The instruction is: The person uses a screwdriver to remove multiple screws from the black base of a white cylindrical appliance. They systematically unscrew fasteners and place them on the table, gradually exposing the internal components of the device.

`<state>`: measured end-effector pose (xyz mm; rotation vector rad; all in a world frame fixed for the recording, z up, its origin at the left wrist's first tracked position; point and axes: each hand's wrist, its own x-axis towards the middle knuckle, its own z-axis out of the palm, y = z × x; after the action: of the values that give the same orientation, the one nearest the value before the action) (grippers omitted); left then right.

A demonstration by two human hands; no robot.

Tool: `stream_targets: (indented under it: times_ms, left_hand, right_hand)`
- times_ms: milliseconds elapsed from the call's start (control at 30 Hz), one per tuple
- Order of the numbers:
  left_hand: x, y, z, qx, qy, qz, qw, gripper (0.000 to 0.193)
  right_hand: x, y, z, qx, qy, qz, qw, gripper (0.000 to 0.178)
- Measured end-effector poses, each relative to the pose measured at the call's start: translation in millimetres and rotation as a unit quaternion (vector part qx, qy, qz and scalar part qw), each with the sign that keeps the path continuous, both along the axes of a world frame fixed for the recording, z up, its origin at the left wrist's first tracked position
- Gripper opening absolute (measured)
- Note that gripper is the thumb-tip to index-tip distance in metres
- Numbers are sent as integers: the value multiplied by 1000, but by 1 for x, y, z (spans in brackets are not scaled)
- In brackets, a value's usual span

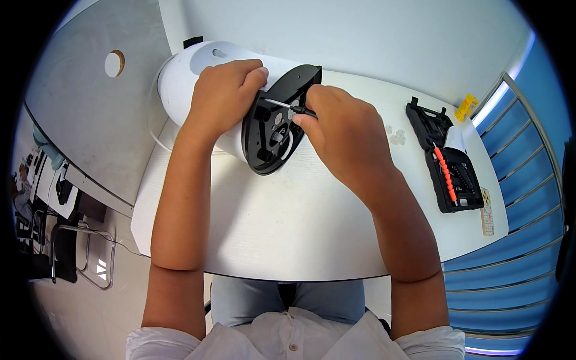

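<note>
A large white rounded appliance lies on its side on the table, with its oval black base turned toward the right. My left hand is closed over the body beside the base's upper left edge, fingertips mostly hidden. In my right hand is a screwdriver, pinched between thumb and fingers. Its thin metal shaft points left, and the tip reaches the dark recess at the base's left side; whether it sits in a screw I cannot tell. Round fittings and a short white cable show inside the base.
On the right of the white table lies an open black tool case with an orange flexible shaft. Near it are a yellow box, a remote control and small clear pieces. A metal railing borders the right side.
</note>
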<state>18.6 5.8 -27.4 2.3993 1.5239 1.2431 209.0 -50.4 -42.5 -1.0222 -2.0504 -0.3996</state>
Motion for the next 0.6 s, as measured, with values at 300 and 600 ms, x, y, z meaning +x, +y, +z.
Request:
stream_targets:
  times_ms: [300, 600]
  left_hand:
    - [-4, 0, 0, -9, -15, -18, 1000, 36]
    - [-4, -2, 3, -43, 6, -6, 999, 37]
  right_hand:
    - [8, 8, 17, -529, 263, 133, 796, 17]
    - [-9, -16, 3, -37, 15, -30, 999, 16]
